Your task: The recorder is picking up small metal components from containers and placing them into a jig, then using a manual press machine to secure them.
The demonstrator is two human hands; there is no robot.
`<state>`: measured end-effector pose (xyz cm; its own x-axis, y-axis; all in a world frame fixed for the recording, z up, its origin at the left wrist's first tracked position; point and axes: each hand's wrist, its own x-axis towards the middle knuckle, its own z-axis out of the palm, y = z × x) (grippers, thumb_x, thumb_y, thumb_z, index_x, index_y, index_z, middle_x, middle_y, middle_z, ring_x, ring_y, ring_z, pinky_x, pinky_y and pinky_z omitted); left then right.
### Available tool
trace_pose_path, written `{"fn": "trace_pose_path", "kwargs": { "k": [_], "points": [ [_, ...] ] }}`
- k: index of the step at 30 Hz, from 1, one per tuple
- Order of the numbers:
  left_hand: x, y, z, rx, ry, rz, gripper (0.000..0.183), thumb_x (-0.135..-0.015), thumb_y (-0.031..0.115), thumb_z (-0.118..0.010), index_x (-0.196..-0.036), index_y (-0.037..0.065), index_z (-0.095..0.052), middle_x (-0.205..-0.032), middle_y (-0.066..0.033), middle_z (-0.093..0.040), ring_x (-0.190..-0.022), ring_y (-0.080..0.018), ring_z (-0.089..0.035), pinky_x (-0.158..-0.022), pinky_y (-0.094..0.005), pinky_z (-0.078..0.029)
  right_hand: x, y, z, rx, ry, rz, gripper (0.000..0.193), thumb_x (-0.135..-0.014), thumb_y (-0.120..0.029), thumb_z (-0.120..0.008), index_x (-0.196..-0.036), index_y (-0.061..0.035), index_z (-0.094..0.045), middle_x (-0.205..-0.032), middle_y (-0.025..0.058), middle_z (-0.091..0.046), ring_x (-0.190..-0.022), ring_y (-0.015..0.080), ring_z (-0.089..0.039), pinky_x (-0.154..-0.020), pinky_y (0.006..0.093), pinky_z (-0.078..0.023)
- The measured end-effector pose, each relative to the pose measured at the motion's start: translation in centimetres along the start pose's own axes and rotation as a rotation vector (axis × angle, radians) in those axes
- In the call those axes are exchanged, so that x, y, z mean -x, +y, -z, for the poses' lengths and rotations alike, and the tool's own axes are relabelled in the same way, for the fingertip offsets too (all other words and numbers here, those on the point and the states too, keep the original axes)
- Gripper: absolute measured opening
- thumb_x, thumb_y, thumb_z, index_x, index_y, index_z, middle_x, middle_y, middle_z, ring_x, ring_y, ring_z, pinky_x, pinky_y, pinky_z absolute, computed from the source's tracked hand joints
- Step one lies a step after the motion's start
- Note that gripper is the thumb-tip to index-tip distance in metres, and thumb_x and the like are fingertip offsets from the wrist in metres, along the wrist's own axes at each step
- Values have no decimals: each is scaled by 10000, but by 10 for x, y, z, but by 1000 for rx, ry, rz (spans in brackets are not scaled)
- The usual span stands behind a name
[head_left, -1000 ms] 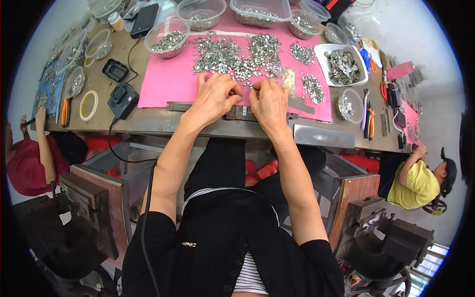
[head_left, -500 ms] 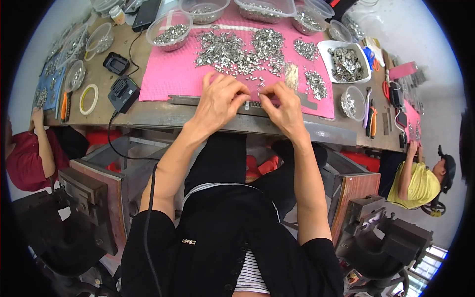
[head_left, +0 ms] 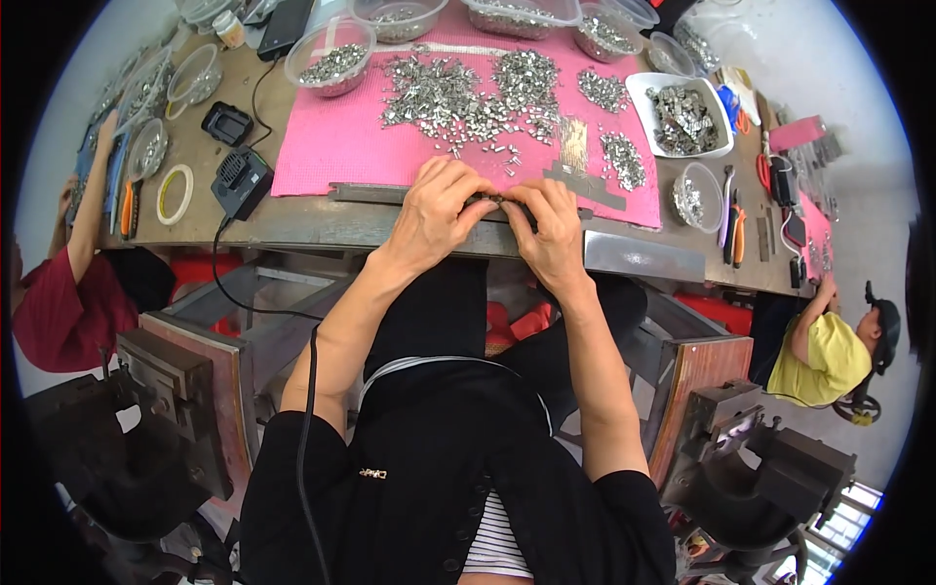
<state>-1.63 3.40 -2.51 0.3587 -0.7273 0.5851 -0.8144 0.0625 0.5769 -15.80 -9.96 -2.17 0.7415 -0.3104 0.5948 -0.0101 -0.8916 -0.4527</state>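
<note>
My left hand (head_left: 437,210) and my right hand (head_left: 548,229) meet at the near edge of the pink mat (head_left: 322,146). Both are closed, thumbs and fingertips pinching a small dark strip (head_left: 496,198), mostly hidden by the fingers. A long dark metal bar (head_left: 366,193) lies along the mat's near edge, passing behind my hands. Just beyond my fingers are a few loose silver pieces (head_left: 512,156). Farther back spread piles of small silver metal parts (head_left: 439,97). To the right of my right hand lies a bundle of thin pale sticks (head_left: 573,144).
Clear tubs (head_left: 331,70) of parts line the back. A white tray (head_left: 719,146) of metal pieces stands right, near orange-handled pliers (head_left: 738,236). A black device (head_left: 242,183) and tape roll (head_left: 175,194) lie left. Other people in red (head_left: 83,292) and yellow (head_left: 819,361) work nearby.
My hands have moved closer together, slightly down toward the table edge, with the strip lifted between them. The stepped end of the metal bar shows more on the right. The person in red reaches farther forward.
</note>
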Motion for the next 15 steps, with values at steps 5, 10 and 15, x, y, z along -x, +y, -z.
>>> {"fn": "trace_pose_path", "kwargs": {
  "k": [5,10,15],
  "points": [
    [-3,0,1,63,6,-6,165,-819,82,-769,-964,41,-702,-912,-91,-662,-890,-295,-613,-877,-399,-457,0,3,4,-21,2,8,217,-826,-21,-757,-1031,-48,-691,-977,99,-659,-903,293,-610,-810,396,-458],
    [-2,11,-13,-84,65,26,171,-837,164,-777,-964,66,-716,-890,-60,-669,-849,-268,-605,-911,-410,-424,3,0,4,-72,28,-43,194,-849,24,-713,-1034,-27,-691,-978,121,-680,-891,305,-636,-808,386,-474],
    [-1,15,-18,-203,91,68,232,-828,245,-799,-978,84,-726,-875,-31,-670,-848,-241,-610,-980,-436,-382,4,3,15,-37,54,-66,189,-858,26,-694,-1039,-28,-699,-974,117,-687,-903,296,-645,-821,376,-477]
  ]
}}
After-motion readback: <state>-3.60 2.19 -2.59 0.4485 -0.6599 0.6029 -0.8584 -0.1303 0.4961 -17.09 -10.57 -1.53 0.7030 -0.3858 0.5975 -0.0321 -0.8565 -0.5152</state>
